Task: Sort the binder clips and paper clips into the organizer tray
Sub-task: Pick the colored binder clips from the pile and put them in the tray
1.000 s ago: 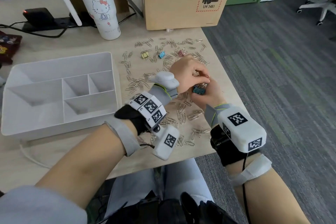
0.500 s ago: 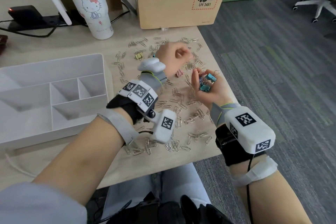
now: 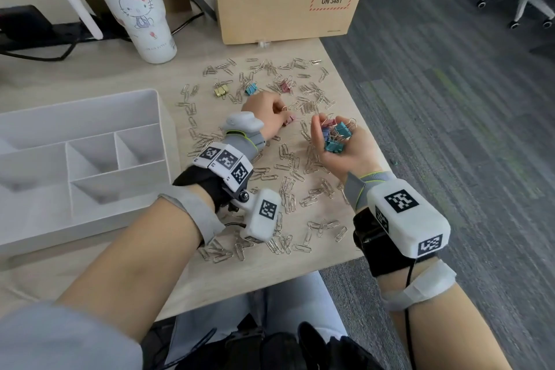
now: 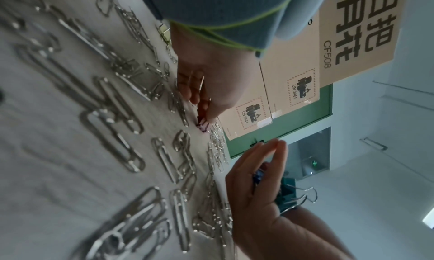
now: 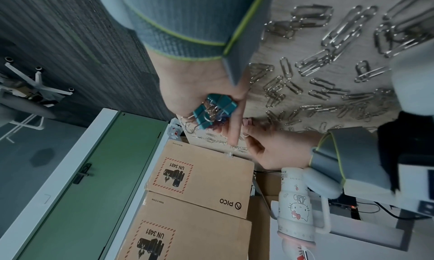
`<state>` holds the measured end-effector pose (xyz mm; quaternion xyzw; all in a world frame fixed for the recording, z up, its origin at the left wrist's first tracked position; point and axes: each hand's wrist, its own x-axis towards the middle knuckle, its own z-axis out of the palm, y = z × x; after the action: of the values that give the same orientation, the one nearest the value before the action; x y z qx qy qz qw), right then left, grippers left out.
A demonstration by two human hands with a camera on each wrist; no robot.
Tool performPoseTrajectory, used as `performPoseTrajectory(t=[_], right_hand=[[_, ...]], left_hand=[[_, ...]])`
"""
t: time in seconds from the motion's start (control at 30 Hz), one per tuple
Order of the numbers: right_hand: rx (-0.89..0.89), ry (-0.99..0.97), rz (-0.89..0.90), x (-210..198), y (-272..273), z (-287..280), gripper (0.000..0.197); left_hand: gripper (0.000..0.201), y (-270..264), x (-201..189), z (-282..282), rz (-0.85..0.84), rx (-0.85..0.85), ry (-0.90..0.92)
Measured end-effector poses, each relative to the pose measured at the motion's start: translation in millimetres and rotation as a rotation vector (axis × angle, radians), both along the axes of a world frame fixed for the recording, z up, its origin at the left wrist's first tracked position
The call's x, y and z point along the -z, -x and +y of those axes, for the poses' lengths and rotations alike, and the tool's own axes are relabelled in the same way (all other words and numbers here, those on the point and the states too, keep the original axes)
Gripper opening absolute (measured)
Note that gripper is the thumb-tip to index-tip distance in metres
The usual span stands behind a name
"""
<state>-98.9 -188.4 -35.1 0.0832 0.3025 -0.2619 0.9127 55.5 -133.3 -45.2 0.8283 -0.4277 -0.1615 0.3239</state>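
My left hand point(image 3: 264, 112) has now dropped onto a pink binder clip point(image 3: 289, 121), pinching it, just left of my right hand point(image 3: 342, 147), which cups the collected binder clips point(image 3: 335, 137); tray point(image 3: 90, 117) unfilled.

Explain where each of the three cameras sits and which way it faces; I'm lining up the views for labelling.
Head: worn on the head, looking forward and down at the table, organizer tray, both forearms and hands.
Left wrist: on the left wrist, looking along the left hand reaching a pink binder clip.
Right wrist: on the right wrist, looking along the upturned right hand holding a bunch of binder clips.
Shared: all three show both hands, the paper clips and the cardboard box.
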Motion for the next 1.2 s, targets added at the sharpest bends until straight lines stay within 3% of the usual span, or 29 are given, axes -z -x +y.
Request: performPoseTrajectory(t=[0.33,0.57,0.73,0.87,0.97,1.07,1.2], right_hand=[[-0.067,0.114,0.031,-5.8,-20.8,17.3,0.027],[-0.161,0.156,0.020,-5.5,-40.4,26.6,0.028],[-0.198,0.140,0.018,-5.1,-51.4,31.6,0.027],[-0.170,0.100,0.012,-10.5,-56.6,35.4,0.029],[-0.149,0.065,0.014,-11.3,-63.0,34.2,0.025],[-0.148,0.073,0.002,-11.6,-65.6,30.5,0.025],[-0.142,0.056,-0.004,-13.0,-68.5,27.7,0.025]], left_hand=[[0.007,-6.4,-33.2,16.9,0.193,0.009,0.390],[0.007,-3.4,-45.6,28.0,0.141,0.233,0.246],[0.023,-6.3,-45.6,38.0,0.015,0.279,0.175],[0.025,-13.3,-45.9,41.6,0.042,0.301,0.177],[0.020,-23.1,-50.5,43.1,0.098,0.241,0.208],[0.017,-46.1,-56.1,35.2,0.136,0.066,0.231],[0.018,-86.5,-61.7,22.1,0.047,-0.128,0.076]])
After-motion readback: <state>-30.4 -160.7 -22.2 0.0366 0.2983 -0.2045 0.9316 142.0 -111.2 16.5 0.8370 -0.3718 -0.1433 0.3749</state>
